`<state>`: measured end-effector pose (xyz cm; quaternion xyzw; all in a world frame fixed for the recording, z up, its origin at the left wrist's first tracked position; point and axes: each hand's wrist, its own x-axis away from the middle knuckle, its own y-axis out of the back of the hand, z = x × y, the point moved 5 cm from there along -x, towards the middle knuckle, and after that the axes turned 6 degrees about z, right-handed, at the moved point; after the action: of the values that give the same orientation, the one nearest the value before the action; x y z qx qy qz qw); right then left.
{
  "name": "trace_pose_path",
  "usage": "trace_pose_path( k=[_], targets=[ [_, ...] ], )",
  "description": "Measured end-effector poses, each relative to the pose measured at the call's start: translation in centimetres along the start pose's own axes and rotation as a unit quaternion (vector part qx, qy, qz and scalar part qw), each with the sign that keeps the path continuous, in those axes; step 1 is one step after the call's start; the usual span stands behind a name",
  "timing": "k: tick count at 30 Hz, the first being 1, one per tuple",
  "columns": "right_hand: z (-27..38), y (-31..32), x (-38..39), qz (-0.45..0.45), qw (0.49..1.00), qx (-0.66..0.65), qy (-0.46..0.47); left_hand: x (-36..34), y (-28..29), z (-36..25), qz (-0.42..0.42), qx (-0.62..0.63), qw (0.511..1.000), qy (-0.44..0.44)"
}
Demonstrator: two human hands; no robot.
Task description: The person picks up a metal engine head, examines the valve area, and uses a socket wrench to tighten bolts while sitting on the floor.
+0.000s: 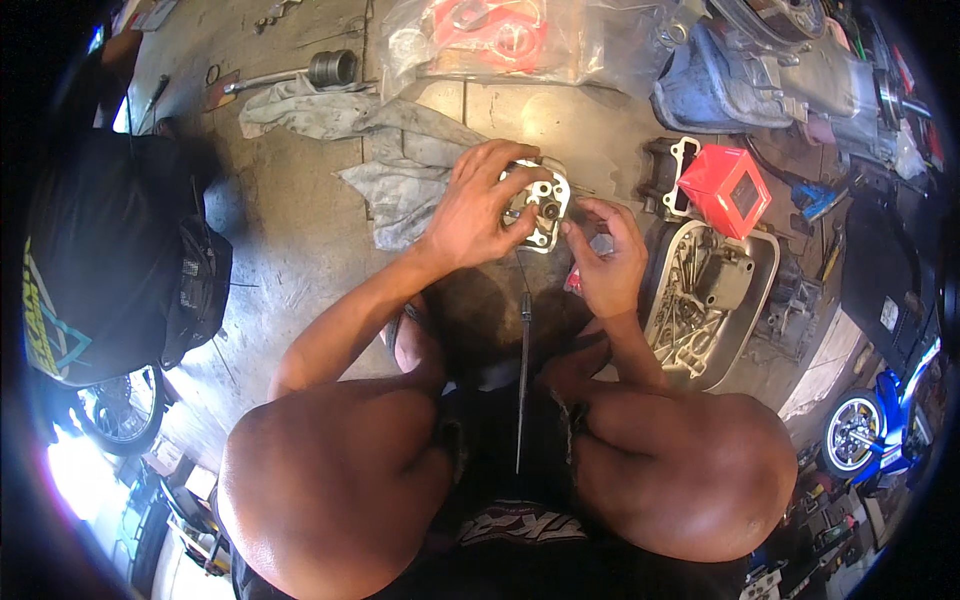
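Note:
My left hand (478, 208) grips a light metal engine head (544, 190) from its left and top, thumb across its lower-left face. My right hand (612, 262) has thumb and curled fingertips at the part's right edge; whatever lies between them is hard to make out. A crumpled grey rag (395, 210) lies left of the part. A long thin tool (524, 350) with a thin wire at its top extends below the part toward my body. A small red-and-clear item (574, 280) lies partly hidden behind my right hand.
At right sit a red box (720, 190), gasket (678, 168) and metal tray (755, 310) of parts. A bagged red item (490, 35), a socket tool (330, 68) and engine casings (710, 85) are farther off. A black draped object (110, 250) and blue motorcycle (890, 420) flank me.

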<state>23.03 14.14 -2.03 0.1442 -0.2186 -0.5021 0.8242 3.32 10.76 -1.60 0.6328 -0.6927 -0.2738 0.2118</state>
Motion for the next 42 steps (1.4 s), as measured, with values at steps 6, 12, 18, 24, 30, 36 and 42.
trace_pose_path(
  k=[6, 12, 18, 24, 30, 36, 42],
  targets=[
    [2.1, -0.6, -0.3, 0.006, 0.992, 0.067, 0.103, -0.4, -0.5, -0.5, -0.009, -0.012, 1.0, 0.025],
    [2.2, -1.0, -0.7, 0.002, 0.997, 0.046, 0.069, -0.3, -0.6, -0.2, -0.012, 0.023, 0.998, 0.064],
    [1.8, -0.4, -1.1, -0.002, 0.995, 0.068, 0.078, -1.1, -1.3, 0.0, -0.007, 0.059, 0.996, 0.065],
    [1.2, -2.1, -1.2, 0.021, 0.993, 0.041, 0.11, 0.0, -0.3, 0.4, -0.004, 0.039, 0.995, 0.089],
    [0.2, -0.7, -1.3, 0.021, 0.997, -0.055, 0.057, -1.1, -1.4, -0.2, 0.013, -0.048, 0.997, 0.057],
    [0.5, -0.4, -0.9, 0.056, 0.995, -0.078, 0.014, -2.1, -0.7, -1.7, 0.025, -0.189, 0.981, 0.024],
    [0.4, -1.0, -0.7, 0.061, 0.998, -0.021, 0.028, -1.9, -1.4, -0.9, 0.03, -0.138, 0.99, 0.031]
  ],
)
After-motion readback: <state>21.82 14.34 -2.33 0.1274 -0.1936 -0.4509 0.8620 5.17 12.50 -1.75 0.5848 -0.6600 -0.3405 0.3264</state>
